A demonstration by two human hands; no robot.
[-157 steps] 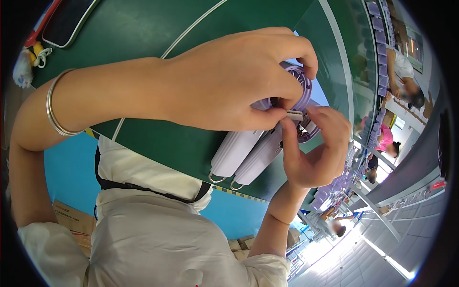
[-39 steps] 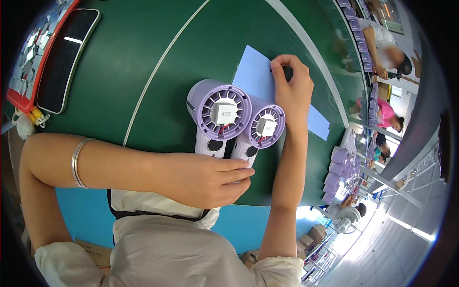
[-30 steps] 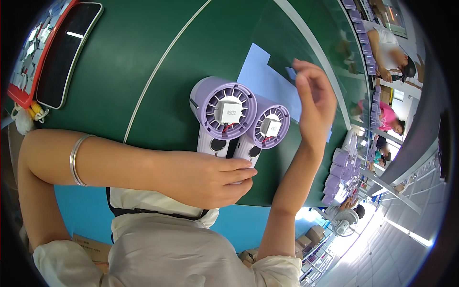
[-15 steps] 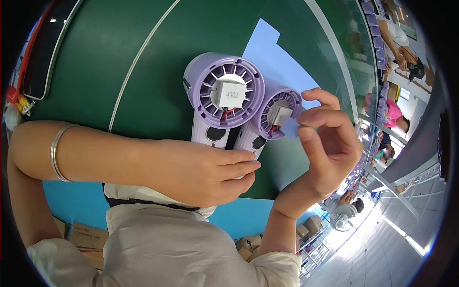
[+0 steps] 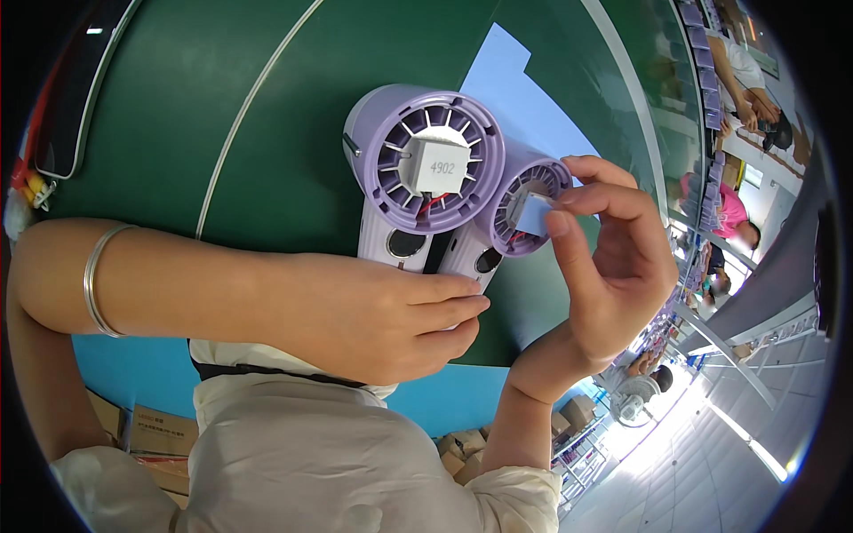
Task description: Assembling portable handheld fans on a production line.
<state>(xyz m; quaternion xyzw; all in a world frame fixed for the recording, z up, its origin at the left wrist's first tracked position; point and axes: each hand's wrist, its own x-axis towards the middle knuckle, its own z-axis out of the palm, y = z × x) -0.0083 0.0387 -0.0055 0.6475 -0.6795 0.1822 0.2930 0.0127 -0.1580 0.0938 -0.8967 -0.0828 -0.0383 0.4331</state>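
Observation:
Two purple-and-white handheld fans lie side by side, their round grilles facing up. The left fan (image 5: 364, 147) has a bare white square block at its hub, with a red wire below it. My left hand (image 5: 400, 311) lies across both handles, fingers curled over the right fan (image 5: 499, 220). Between my right thumb and forefinger is a small blue square pad (image 5: 534, 214), held over the hub of the right fan and covering most of its white block. My right hand (image 5: 613, 258) is pinched, its other fingers bent beside the fan's rim.
A blue sheet (image 5: 533, 107) with a stepped edge lies on the green table (image 5: 284, 133) behind the fans. A dark flat device (image 5: 98, 98) stands at the far left. Rows of purple parts and several people are to the right; cardboard boxes (image 5: 160, 431) sit below the table.
My right hand has brought the blue pad left and up, from the right fan's rim to over its white block. The left hand keeps its grip on the handles.

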